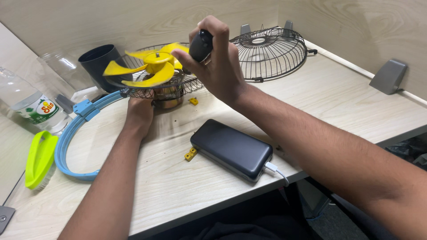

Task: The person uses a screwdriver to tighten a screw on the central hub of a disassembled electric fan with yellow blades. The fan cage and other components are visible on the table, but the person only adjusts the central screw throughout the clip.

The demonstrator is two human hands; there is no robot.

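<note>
My right hand (218,66) is raised above the desk and is shut on a small black rounded part (201,45), just right of a yellow fan blade (151,66). The blade sits on a fan motor inside a black wire rear grille (187,82). My left hand (140,111) reaches under that grille and holds the fan's metal motor body (169,95) from below. Its fingers are mostly hidden by the grille.
A second black wire grille (269,51) stands at the back. A black power bank (231,149) with a white cable lies near the front edge, small yellow clips (191,154) beside it. At left are a blue ring (71,138), a lime brush (40,158), a plastic bottle (33,104) and a dark cup (100,62).
</note>
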